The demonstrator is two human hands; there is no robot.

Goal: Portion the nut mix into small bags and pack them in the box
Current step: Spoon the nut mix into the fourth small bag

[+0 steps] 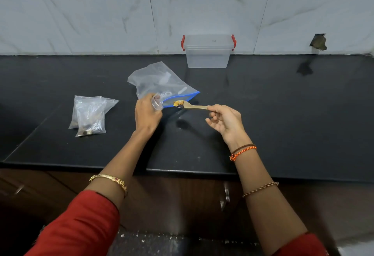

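Fingers: left hand (147,117) grips zip bag (162,82); right hand (226,121) pinches loaded spoon (190,105)
Done: small bags (90,115) filled
Left: box (208,52) unpacked

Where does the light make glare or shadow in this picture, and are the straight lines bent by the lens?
Head view: the spoon casts a soft shadow on the black counter, toward the person; pale glare lies on the large zip bag; the wall tile seams lean and the counter edge bows, a wide-angle effect.
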